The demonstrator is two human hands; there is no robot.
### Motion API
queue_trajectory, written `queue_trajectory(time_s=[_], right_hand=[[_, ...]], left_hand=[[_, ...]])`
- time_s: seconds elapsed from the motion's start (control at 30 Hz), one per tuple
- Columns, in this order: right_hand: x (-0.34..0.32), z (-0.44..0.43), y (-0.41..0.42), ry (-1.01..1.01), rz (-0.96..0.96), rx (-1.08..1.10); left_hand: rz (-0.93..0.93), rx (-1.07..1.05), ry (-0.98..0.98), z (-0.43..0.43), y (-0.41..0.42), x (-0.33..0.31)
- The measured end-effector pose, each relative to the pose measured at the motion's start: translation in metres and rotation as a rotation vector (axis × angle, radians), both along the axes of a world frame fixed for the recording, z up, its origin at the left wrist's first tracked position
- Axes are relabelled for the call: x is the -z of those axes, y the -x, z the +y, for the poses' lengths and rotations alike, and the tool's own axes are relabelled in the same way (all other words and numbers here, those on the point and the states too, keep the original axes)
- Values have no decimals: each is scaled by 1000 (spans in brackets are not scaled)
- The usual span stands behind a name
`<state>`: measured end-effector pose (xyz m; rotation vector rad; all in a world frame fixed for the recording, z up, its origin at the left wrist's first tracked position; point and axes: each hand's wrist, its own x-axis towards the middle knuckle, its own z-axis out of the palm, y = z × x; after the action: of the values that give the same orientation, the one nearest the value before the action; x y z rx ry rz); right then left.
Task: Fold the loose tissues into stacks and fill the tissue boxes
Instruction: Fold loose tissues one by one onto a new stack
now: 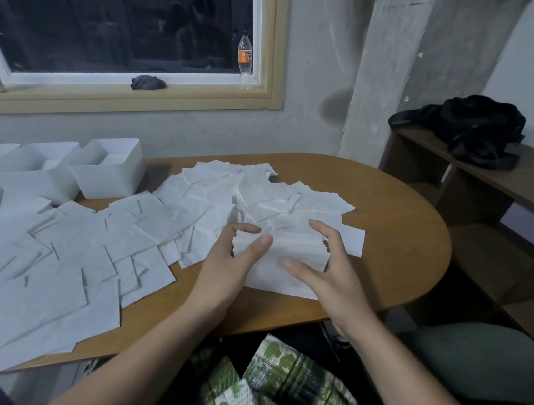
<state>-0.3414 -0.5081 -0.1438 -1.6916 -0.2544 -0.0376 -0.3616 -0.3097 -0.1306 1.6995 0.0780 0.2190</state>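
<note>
A small stack of folded white tissues [290, 248] sits on the wooden table [396, 234] near its front edge. My left hand [230, 261] grips the stack's left end, thumb on top and fingers curled behind. My right hand [327, 270] holds the right end, thumb across the front and fingers arched over the far side. Loose white tissues [68, 248] lie scattered over the table's left and middle. White open tissue boxes [109, 170] stand at the back left; the nearest one has tissues inside.
A window sill behind holds a plastic bottle [245, 58] and a dark cloth [148, 82]. A brown shelf unit [488, 197] at the right carries a black bag [474, 131]. My lap in green patterned cloth [273, 389] is below the table edge.
</note>
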Motion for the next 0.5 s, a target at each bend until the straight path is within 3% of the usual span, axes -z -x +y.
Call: queue_trajectory(time_s=[0.2,0.5], right_hand=[[6,20,10,-123,-56,220],[-2,32,8,-222,-49,256]], left_hand=[[-75,-230,53,-17,1,7],[-55,-260,183,-20,-9,3]])
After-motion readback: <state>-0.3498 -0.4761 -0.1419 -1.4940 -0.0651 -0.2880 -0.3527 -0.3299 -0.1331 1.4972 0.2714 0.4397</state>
